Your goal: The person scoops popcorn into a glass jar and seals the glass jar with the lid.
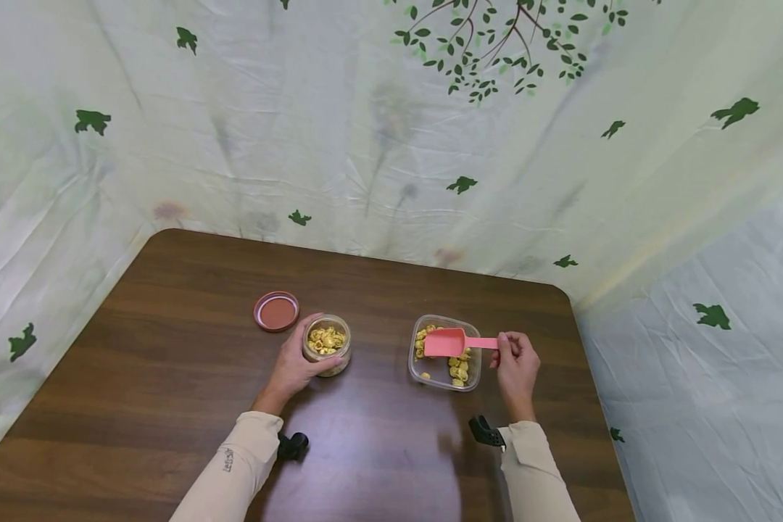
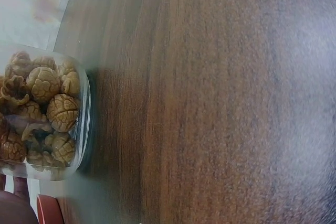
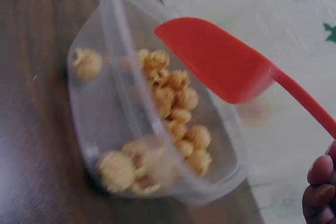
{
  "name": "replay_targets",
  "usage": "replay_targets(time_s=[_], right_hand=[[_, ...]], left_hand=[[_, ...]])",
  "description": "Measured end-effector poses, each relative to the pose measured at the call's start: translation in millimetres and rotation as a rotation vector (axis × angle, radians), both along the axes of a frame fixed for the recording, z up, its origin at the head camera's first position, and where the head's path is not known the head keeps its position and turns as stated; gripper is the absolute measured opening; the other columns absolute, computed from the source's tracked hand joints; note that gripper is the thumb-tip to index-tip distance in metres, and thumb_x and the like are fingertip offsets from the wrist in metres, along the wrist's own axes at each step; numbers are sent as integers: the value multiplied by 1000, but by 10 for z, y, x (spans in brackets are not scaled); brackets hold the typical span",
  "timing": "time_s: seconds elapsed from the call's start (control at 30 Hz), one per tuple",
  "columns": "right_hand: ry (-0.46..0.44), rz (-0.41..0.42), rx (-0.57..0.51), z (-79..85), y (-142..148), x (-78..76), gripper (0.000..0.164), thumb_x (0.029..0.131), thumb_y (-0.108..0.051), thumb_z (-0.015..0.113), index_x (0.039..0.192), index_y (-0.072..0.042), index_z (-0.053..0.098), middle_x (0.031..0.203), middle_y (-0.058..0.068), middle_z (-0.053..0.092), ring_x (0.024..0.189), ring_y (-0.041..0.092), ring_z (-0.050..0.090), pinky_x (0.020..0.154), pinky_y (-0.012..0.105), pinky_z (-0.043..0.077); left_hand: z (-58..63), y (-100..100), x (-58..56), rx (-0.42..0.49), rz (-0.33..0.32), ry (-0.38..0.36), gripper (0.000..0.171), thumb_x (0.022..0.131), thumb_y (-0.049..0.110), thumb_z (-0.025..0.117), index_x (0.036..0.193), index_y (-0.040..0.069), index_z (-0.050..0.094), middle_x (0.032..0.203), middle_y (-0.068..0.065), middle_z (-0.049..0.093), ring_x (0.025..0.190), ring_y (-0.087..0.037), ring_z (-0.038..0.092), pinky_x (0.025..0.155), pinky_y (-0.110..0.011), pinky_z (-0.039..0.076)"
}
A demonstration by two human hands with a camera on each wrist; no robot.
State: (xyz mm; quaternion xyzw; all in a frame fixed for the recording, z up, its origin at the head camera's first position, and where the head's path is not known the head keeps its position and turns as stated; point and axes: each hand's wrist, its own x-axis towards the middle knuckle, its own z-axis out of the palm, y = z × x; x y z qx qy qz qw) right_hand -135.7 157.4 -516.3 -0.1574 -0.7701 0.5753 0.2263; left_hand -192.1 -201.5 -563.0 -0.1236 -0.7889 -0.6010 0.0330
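Observation:
My left hand grips a clear jar from its left side, thumb at the front. Popcorn fills the jar almost to the mouth; in the left wrist view caramel-coloured popcorn shows through the jar wall. My right hand pinches the handle of a red-pink scoop, which hovers over a clear plastic tub. The scoop's bowl looks empty in the right wrist view. Several popcorn pieces lie in the tub, along its far side and at one corner.
A red-brown round lid lies on the dark wooden table, behind and left of the jar. Past the table's back edge hangs a pale curtain printed with leaves. Dark wrist devices sit by both sleeves.

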Motion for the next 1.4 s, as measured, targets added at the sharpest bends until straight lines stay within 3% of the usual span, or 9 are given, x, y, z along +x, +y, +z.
replay_targets(time_s=[0.07, 0.2, 0.43, 0.47, 0.7, 0.97, 1.4], right_hand=[[-18, -3, -21, -135, 62, -15, 20, 98, -14, 55, 102, 6, 57, 70, 12, 57, 52, 9, 51, 50, 23, 50], [-42, -7, -47, -355, 136, -21, 21, 98, -17, 55, 101, 4, 57, 65, 1, 55, 51, 8, 50, 49, 24, 50], [-60, -3, -78, -521, 150, 6, 21, 99, -17, 54, 99, 4, 57, 64, 2, 54, 50, 9, 50, 47, 22, 47], [-64, -3, -81, -532, 149, 11, 22, 99, -18, 54, 99, 4, 57, 65, 3, 54, 50, 9, 50, 47, 22, 46], [-65, -14, -104, -561, 93, 28, 20, 99, -14, 54, 99, 6, 57, 62, 2, 55, 49, 8, 51, 45, 20, 46], [-120, -17, -119, -659, 78, 27, 15, 99, -12, 55, 98, 3, 57, 63, 2, 56, 48, 9, 52, 45, 24, 48], [-148, -23, -123, -724, 103, 97, 25, 98, -26, 56, 104, -1, 56, 74, 6, 59, 51, 11, 54, 46, 23, 46]], left_hand=[[-102, -16, -45, -2, 5, -5, 88, 64, 3, 88, 139, 3, 42, 135, -25, 49, 122, -37, 46, 105, -50, 30], [-170, -35, -69, -7, 12, 2, 89, 63, 9, 91, 138, 7, 43, 135, -21, 51, 122, -32, 48, 105, -46, 31], [-182, -41, -74, 16, 10, 0, 90, 62, 9, 91, 139, 7, 43, 134, -22, 52, 122, -33, 47, 105, -46, 30], [-175, -38, -73, 18, 11, -2, 91, 63, 7, 90, 139, 6, 42, 135, -23, 51, 122, -34, 47, 106, -46, 30], [213, 23, 99, 14, 3, -5, 84, 65, -3, 86, 137, -5, 41, 132, -30, 49, 122, -41, 46, 105, -49, 30], [217, 27, 104, 36, -4, -14, 85, 65, -3, 86, 137, -4, 42, 133, -30, 49, 122, -40, 46, 105, -49, 30], [211, 30, 106, 35, -3, -15, 85, 65, -3, 86, 137, -4, 42, 133, -30, 49, 122, -41, 46, 106, -48, 30]])
